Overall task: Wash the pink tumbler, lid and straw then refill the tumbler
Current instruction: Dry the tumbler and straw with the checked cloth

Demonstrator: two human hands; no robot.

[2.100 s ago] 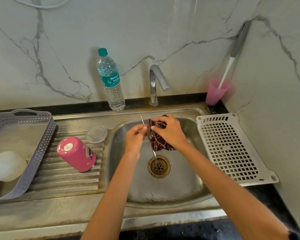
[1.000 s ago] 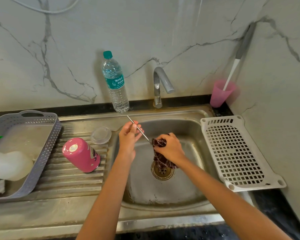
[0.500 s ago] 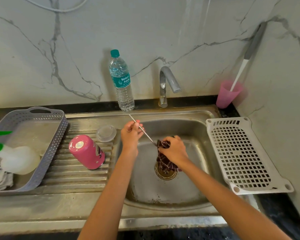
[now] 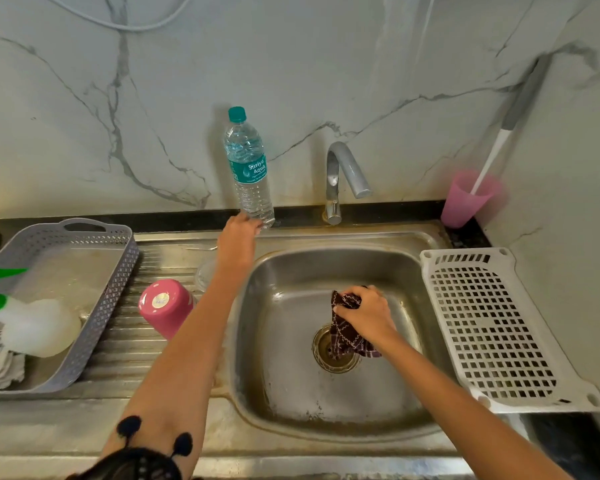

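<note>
**Left hand (image 4: 238,237) up at the bottle, right hand (image 4: 364,313) on the cloth**

The left hand is stretched out to the foot of the water bottle (image 4: 250,174) at the back of the counter (image 4: 49,427). We see only its back, so I cannot tell whether its fingers are round anything. Just left of that hand, the thin metal straw (image 4: 201,248) lies flat on the steel. The right hand is bunched tight on a dark red patterned cloth (image 4: 343,337) over the drain of the sink (image 4: 291,393). The pink tumbler (image 4: 165,306) sits on the ribbed drainboard (image 4: 125,355), base towards us. The clear lid (image 4: 203,271) is just behind it, half hidden by the forearm.
</note>
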